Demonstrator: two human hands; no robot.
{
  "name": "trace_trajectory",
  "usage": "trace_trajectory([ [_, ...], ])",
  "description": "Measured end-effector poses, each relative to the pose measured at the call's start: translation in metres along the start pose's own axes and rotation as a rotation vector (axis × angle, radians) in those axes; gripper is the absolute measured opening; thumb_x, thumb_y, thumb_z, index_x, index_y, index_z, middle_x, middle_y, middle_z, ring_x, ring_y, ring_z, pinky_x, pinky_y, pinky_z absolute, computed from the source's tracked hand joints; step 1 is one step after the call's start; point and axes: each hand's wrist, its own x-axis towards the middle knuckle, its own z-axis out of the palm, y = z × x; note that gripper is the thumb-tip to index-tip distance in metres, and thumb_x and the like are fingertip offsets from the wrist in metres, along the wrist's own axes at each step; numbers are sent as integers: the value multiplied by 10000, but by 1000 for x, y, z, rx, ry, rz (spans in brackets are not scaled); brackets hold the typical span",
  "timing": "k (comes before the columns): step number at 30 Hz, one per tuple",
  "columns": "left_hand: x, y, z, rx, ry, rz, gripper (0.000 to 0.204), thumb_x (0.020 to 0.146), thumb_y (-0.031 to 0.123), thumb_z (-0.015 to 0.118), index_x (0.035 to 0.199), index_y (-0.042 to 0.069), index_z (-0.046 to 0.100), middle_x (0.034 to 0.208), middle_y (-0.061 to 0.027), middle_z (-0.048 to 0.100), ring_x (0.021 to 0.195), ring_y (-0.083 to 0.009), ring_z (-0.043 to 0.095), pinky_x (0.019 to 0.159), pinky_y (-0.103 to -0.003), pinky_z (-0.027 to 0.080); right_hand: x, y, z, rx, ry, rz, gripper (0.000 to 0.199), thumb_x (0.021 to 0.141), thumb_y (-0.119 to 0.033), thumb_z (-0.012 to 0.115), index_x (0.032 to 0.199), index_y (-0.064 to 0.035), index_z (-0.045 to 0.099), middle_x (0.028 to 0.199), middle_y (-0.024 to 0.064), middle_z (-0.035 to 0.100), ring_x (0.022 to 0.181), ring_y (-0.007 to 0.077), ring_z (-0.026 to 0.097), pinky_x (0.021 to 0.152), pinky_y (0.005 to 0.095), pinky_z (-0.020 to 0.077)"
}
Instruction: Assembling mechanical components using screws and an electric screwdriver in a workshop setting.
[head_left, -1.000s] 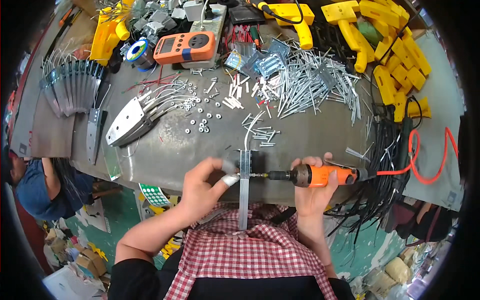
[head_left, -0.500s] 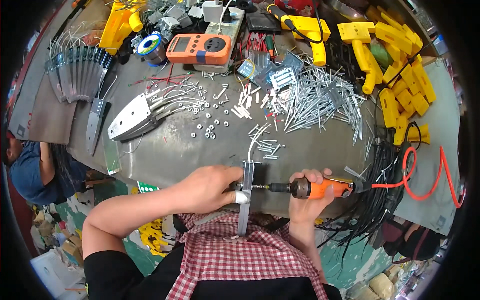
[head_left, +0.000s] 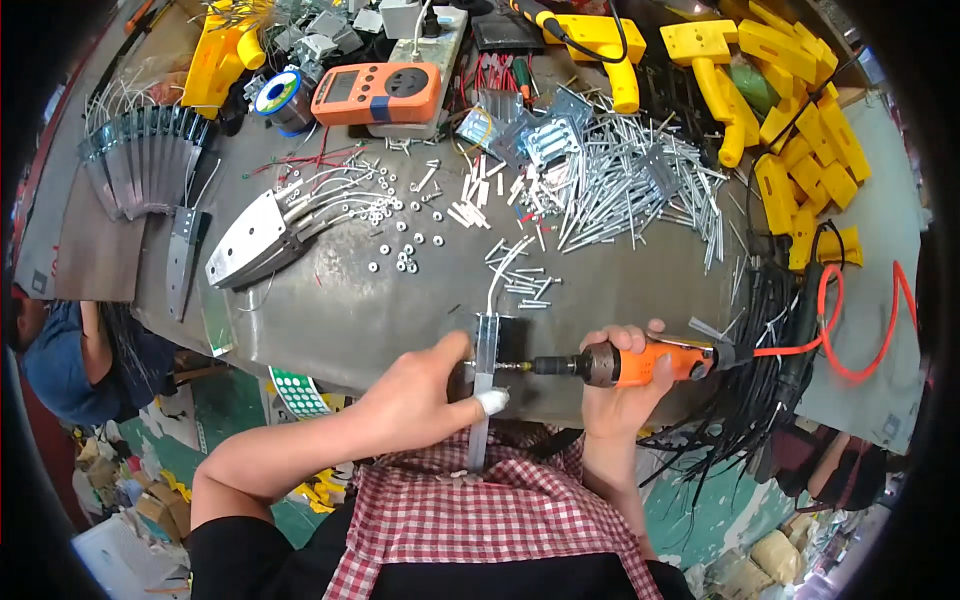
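Observation:
My left hand [head_left: 420,400] is closed around a narrow metal blade-shaped piece [head_left: 485,350], held edge-up at the table's front edge. White wires [head_left: 503,272] run out of its far end. A white covering wraps my left thumb, which lies across the piece. In my right hand [head_left: 612,412] is an orange power screwdriver [head_left: 645,364], lying level and pointing left. Its bit meets the right side of the metal piece; the exact contact is too small to make out. Several loose screws [head_left: 530,290] lie just beyond the piece.
Beyond lie small nuts [head_left: 405,262], a heap of long screws [head_left: 620,190], stacked metal blades [head_left: 245,240] and an orange multimeter [head_left: 375,95]. Yellow housings [head_left: 790,150] pile up at right, near black cables [head_left: 745,380] and a red hose [head_left: 850,375]. Another person [head_left: 75,360] sits at left.
The whole view has shifted slightly. My left thumb has slid a little across the metal piece, and my left hand sits slightly lower. The screwdriver stays against the piece.

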Motion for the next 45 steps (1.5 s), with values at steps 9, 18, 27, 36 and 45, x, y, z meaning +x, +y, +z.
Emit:
trace_trajectory([
  [9, -9, -23, 1, -214, 51, 11, 444, 793, 333, 675, 947, -24, 461, 786, -220, 611, 706, -323, 633, 641, -391, 482, 2, -14, -8, -127, -138, -111, 402, 809, -280, 655, 1138, -141, 471, 874, 27, 551, 900, 189, 496, 927, 419, 360],
  [18, -9, -17, -3, -216, -6, -41, 495, 798, 263, 686, 1047, -33, 377, 891, -231, 635, 859, -323, 656, 723, -379, 507, -7, 5, -14, -309, -89, -51, 401, 801, -263, 640, 1138, -124, 473, 898, 54, 556, 916, 212, 505, 926, 449, 362],
  [27, -10, -21, -6, -268, -13, -33, 476, 798, 264, 682, 1045, -30, 402, 905, -219, 639, 867, -311, 655, 743, -377, 503, -5, 3, -12, -244, -90, -94, 407, 811, -285, 639, 1147, -132, 469, 902, 44, 565, 925, 209, 504, 917, 447, 370],
  [36, -10, -27, -1, -251, 30, -1, 487, 787, 290, 690, 1040, -23, 415, 871, -221, 632, 828, -330, 649, 707, -387, 492, -9, 1, -6, -290, -95, -107, 399, 807, -279, 643, 1133, -131, 468, 894, 44, 562, 902, 208, 508, 917, 447, 370],
  [45, -10, -33, 1, -235, 39, 10, 505, 791, 301, 685, 1069, -30, 423, 889, -223, 633, 846, -320, 648, 727, -384, 489, -12, 11, -3, -362, -92, -82, 403, 806, -254, 635, 1141, -128, 451, 896, 47, 547, 913, 207, 496, 933, 442, 362],
])
